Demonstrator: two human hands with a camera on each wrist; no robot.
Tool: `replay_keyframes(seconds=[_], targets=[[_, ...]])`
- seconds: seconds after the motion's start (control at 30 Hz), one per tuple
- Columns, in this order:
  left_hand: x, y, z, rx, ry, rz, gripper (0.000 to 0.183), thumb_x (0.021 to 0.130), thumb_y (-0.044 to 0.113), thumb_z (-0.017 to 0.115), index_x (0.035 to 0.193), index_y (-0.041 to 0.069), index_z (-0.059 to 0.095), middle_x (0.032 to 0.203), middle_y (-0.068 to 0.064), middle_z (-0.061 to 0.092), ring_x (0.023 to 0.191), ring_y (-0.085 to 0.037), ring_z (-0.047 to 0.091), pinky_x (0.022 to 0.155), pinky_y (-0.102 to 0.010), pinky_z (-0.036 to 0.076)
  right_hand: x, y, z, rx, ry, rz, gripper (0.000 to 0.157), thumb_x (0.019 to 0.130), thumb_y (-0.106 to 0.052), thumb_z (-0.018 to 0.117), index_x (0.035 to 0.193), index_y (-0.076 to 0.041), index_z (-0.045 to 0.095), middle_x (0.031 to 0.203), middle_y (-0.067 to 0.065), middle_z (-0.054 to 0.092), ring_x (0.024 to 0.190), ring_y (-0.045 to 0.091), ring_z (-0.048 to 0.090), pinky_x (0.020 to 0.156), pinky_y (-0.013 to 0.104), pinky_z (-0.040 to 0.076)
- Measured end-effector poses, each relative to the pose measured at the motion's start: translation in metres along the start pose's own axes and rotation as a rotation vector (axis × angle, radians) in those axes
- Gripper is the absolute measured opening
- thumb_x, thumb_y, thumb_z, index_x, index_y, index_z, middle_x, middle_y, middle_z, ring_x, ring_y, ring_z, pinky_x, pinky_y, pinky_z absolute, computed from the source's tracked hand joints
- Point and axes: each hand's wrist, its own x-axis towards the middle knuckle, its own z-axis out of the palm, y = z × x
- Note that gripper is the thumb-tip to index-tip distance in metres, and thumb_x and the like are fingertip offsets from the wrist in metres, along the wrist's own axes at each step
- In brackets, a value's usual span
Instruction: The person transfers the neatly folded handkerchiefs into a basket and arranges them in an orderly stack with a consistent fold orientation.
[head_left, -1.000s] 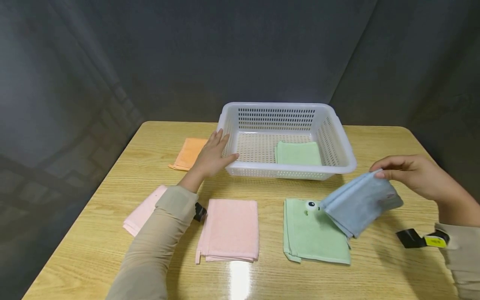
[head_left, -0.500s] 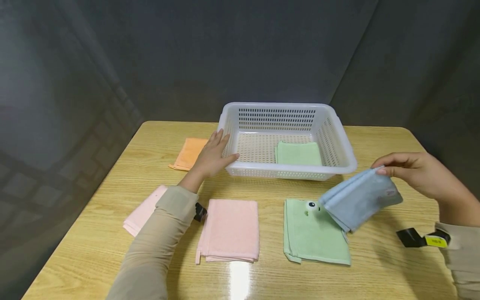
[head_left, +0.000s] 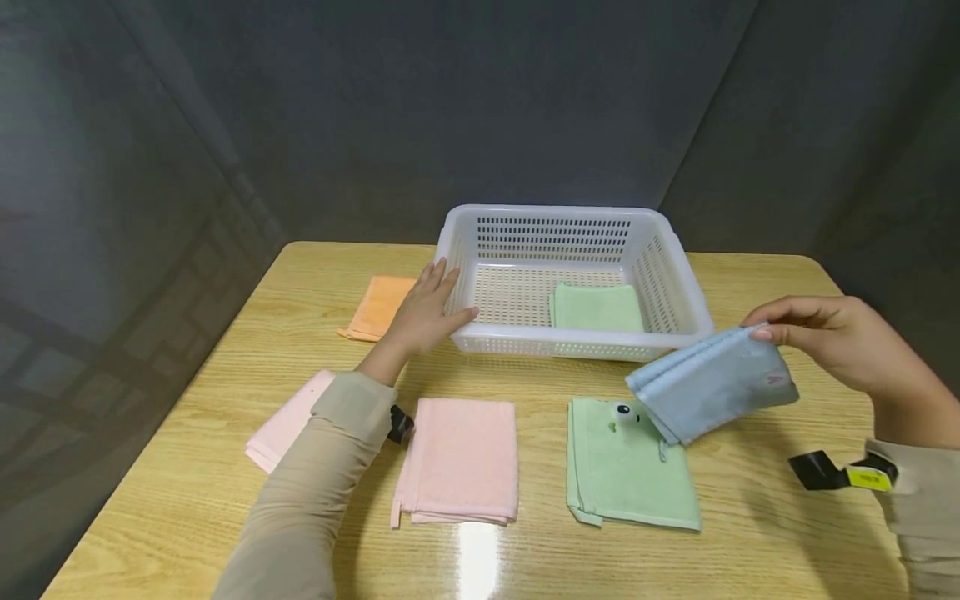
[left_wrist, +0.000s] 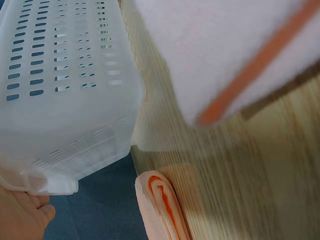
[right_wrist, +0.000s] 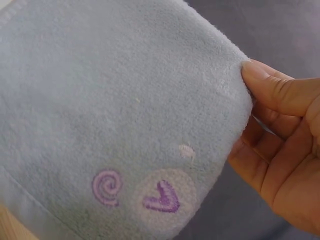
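A folded light-blue towel [head_left: 720, 383] hangs from my right hand [head_left: 821, 337], its corner pinched between thumb and fingers. Purple embroidery, a swirl and a heart, shows on the blue towel [right_wrist: 100, 100] in the right wrist view. The towel is held above a folded green towel [head_left: 630, 475] with a white eye ornament. My left hand [head_left: 427, 308] rests at the near-left corner of the white plastic basket [head_left: 577, 337], fingers spread along its side and thumb over the front rim. Inside the basket lies another folded green towel [head_left: 598, 308].
A folded pink towel [head_left: 465, 458] lies in front of the basket. Farther left are a second pink towel [head_left: 292, 421], partly hidden by the left sleeve, and an orange towel [head_left: 381, 307]. The wooden table [head_left: 195, 483] meets dark curtains at its back.
My right hand has lifted the blue towel slightly and drawn it a little left, toward the basket. My left hand and the basket stay in place.
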Motion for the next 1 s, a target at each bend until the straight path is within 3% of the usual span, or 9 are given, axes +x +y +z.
replay_keyframes(seconds=[0.53, 1.0], targets=[[0.001, 0.002, -0.002, 0.004, 0.007, 0.003, 0.074, 0.084, 0.050, 0.042, 0.139, 0.008, 0.015, 0.144, -0.008, -0.001, 0.129, -0.022, -0.008, 0.102, -0.042, 0.006, 0.006, -0.008, 0.002, 0.058, 0.044, -0.003, 0.017, 0.076, 0.011, 0.056, 0.083, 0.000, 0.066, 0.081, -0.014, 0.061, 0.072, 0.000, 0.053, 0.059, 0.008, 0.040], [0.001, 0.001, -0.001, 0.014, -0.001, -0.001, 0.076, 0.083, 0.054, 0.039, 0.139, 0.008, 0.015, 0.144, -0.008, -0.002, 0.129, -0.021, -0.009, 0.102, -0.041, 0.005, 0.011, -0.011, 0.004, 0.162, 0.041, -0.092, 0.021, 0.075, 0.016, 0.054, 0.086, 0.003, 0.065, 0.083, -0.008, 0.062, 0.069, 0.003, 0.054, 0.061, 0.009, 0.042]])
